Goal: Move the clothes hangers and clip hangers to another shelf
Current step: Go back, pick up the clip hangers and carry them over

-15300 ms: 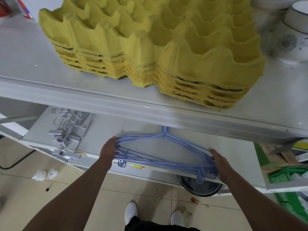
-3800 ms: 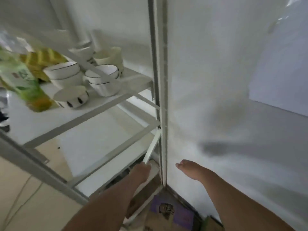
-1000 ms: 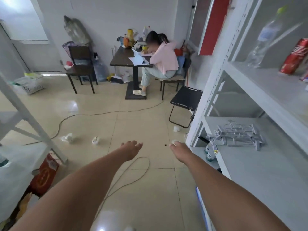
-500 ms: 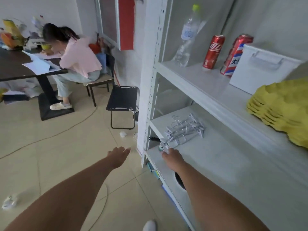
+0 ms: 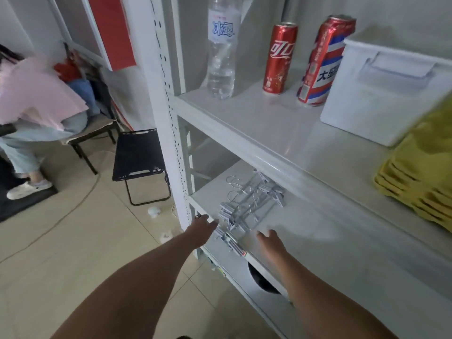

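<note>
A pile of grey clip hangers (image 5: pixel 249 204) with metal hooks lies on the lower white shelf (image 5: pixel 330 241), near its left front corner. My left hand (image 5: pixel 203 228) reaches toward the pile's near left end, fingers apart, just touching or nearly touching the clips. My right hand (image 5: pixel 270 239) hovers open over the shelf just right of the pile, holding nothing. No wire clothes hangers are in view.
The upper shelf (image 5: pixel 256 123) overhangs the pile and carries a water bottle (image 5: pixel 221 52), two red cans (image 5: pixel 281 57), a white box (image 5: pixel 384 94) and yellow egg trays (image 5: pixel 420 174). A white upright post (image 5: pixel 168 118) stands left. A black stool (image 5: pixel 139 157) and a seated person (image 5: pixel 31 106) are beyond.
I have turned and stepped closer to the shelf. Both hands moved forward to the clip hanger pile, the left from over the floor to the pile's left end.
</note>
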Action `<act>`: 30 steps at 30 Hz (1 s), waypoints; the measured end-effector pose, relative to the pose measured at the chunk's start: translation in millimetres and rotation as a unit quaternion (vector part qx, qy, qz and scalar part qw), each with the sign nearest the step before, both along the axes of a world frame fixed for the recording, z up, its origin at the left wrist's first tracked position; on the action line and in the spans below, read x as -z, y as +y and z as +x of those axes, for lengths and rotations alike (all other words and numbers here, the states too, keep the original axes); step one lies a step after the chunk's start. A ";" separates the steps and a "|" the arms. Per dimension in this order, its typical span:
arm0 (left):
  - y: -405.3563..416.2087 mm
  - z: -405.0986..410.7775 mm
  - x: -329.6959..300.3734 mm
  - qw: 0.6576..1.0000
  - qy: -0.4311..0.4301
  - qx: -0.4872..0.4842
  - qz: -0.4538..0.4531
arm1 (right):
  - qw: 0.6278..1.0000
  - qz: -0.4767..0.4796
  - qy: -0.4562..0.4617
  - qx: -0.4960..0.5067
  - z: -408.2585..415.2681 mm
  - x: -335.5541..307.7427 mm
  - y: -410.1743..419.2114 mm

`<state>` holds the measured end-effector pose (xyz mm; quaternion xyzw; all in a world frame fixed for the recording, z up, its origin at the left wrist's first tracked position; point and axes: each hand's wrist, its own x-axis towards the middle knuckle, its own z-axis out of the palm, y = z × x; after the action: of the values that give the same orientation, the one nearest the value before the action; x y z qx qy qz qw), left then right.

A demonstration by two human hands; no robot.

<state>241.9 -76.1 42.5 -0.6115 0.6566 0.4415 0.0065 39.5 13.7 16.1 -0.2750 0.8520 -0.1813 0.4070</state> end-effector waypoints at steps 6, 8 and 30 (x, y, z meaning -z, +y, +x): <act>-41.5 -31.2 19.5 0.998 0.005 0.064 -0.015 | 0.991 0.004 -0.082 0.105 14.8 21.9 -16.8; -55.4 -37.9 27.8 0.996 0.019 0.082 -0.003 | 0.970 -0.037 -0.144 0.193 22.4 31.9 -26.9; -75.3 -75.5 65.7 0.984 0.111 0.098 0.102 | 0.883 -0.130 -0.209 0.399 44.7 101.6 -94.6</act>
<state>166.4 -151.4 -23.1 -0.4874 0.6616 0.5685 0.0394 84.2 -80.8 -85.4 0.0823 0.7535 -0.4906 0.4298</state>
